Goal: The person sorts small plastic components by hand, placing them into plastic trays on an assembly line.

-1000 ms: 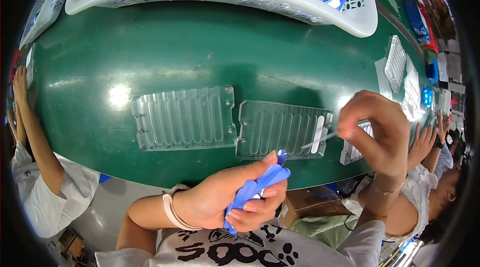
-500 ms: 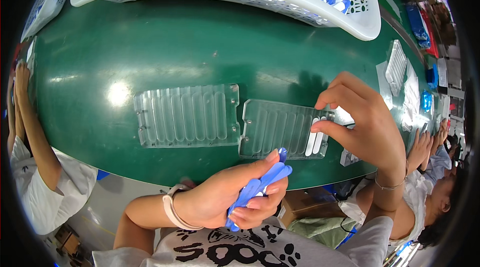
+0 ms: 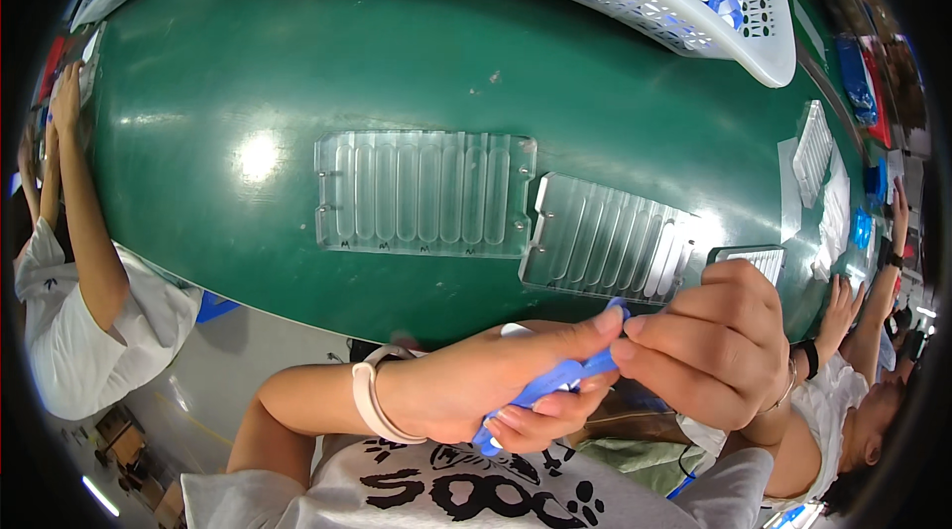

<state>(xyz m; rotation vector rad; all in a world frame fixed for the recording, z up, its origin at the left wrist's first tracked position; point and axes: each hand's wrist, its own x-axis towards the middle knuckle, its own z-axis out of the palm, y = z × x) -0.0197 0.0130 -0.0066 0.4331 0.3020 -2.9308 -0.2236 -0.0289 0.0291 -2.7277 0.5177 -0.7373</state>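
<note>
My left hand [image 3: 486, 375] is closed around a small bunch of flat, round-ended blue strips [image 3: 545, 385], some with white sides. At their upper end my right hand [image 3: 709, 346] pinches the tip of a blue strip, thumb and fingertips together. Just beyond the hands lies a clear slotted tray [image 3: 585, 241], tilted on the table. White strips [image 3: 662, 259] fill slots at its right end, while its other visible slots hold none. A second clear slotted tray [image 3: 426, 194], with bare slots, lies to its left, almost touching.
A white perforated basket [image 3: 635, 8] heaped with blue and white strips stands at the far side of the green table [image 3: 248, 53]. More slotted trays [image 3: 813, 152] lie right. Co-workers' hands [image 3: 67, 98] show at the left edge, others [image 3: 841, 311] at the right.
My right hand has come away from the white strips in the right tray and down to the bunch in my left hand. The view has shifted, so trays and basket appear displaced.
</note>
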